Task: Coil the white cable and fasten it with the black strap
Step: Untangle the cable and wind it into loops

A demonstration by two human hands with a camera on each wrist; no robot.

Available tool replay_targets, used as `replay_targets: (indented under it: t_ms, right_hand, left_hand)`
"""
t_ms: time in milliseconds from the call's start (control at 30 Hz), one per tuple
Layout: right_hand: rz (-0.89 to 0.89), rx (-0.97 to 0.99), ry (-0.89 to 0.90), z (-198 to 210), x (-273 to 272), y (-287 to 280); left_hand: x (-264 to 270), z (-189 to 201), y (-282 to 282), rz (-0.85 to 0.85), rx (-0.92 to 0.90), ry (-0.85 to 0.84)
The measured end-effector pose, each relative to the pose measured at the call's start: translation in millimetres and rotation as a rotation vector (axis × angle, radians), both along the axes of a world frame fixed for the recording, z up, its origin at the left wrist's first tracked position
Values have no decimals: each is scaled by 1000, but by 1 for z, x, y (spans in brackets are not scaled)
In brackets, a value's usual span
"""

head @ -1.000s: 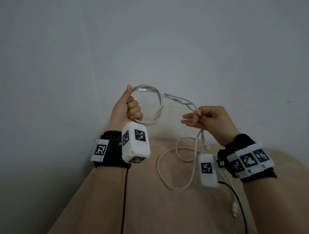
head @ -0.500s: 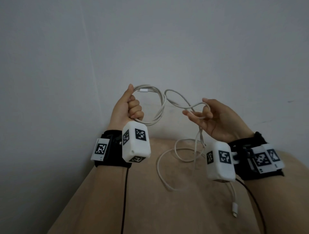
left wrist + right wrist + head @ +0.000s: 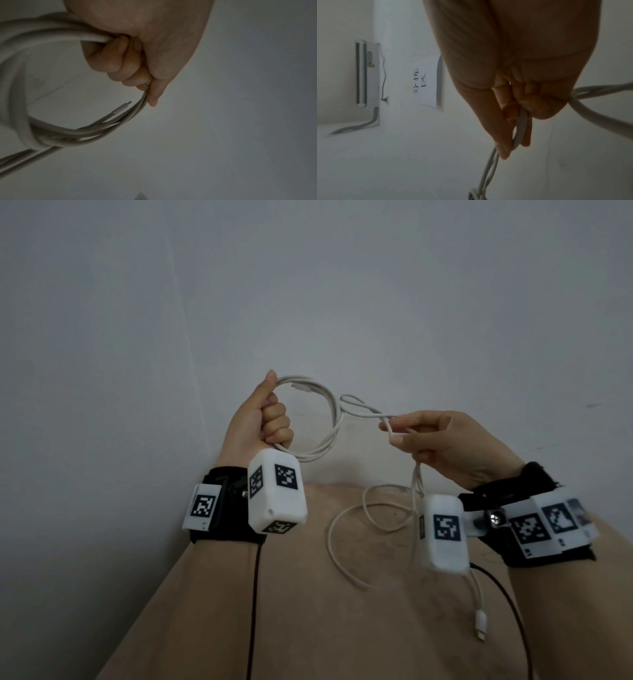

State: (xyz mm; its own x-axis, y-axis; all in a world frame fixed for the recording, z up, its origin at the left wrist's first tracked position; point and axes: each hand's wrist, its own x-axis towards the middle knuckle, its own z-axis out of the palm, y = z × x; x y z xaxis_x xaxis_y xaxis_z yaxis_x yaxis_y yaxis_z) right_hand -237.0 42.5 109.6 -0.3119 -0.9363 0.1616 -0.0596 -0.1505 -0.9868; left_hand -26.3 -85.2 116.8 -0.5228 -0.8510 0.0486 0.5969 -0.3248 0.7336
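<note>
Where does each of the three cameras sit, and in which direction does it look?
Head: on the head, looking forward and down at both hands, left hand, right hand, white cable.
Left wrist: along the left hand's grip on the coil, towards the wall.
Right wrist: along the right hand's fingers pinching cable.
All share the cable.

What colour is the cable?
White cable, seen best in the head view.

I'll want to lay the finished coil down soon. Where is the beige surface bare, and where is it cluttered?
Bare: the beige surface below the left hand, left of the slack loops. Crowded: under the right hand, where the white cable lies looped and its plug rests.
</note>
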Motion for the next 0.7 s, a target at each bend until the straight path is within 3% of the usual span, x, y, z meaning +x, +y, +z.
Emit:
replay_targets:
  t_ms: [167,300,367,567,700]
  right_hand:
    - [-16,-41,-40,4,-1,8]
    - [-92,-175,-459,2,-18,6]
    - [-259,-187,-515,-2,-28,7]
    - [-564,47,18,-20,-45,8]
    - [-546,280,306,-22,-40,8]
  left_hand:
    - [4,8,5,9,-95,-40]
    - [18,10,0,16,-115,-42]
    - [26,9,-4,22,-113,-18]
    - [36,12,-4,36,-150,17]
    - [35,10,-5,0,-141,-18]
